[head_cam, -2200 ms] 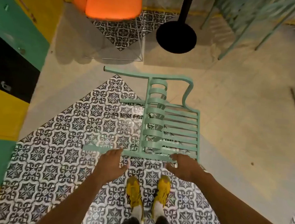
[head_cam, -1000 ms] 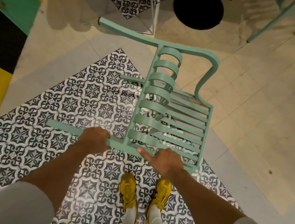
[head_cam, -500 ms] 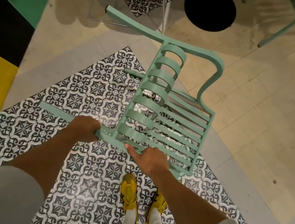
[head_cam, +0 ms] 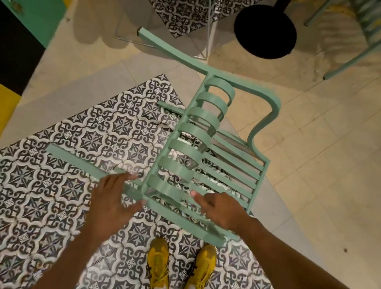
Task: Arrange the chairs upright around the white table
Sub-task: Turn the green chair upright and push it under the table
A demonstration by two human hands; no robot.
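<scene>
While the green chair lies tipped on its side, the left hand hovers loosened at one leg. The right hand grips the frame, probably to swing it upright.

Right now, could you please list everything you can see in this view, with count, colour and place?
Slatted mint-green metal chair: one, tipped over, centre, held by both hands.
Black round pedestal base: one, top, right of centre.
Second mint-green chair: one, partly seen, top right.
Thin white wire frame: one, top centre.
Patterned black-and-white tiles: left and bottom floor.
Beige tiles: right floor.
Green, yellow and black panels: left edge.
Yellow shoes: two, bottom centre.
Left hand: loose on a chair bar.
Right hand: on the chair frame.
</scene>
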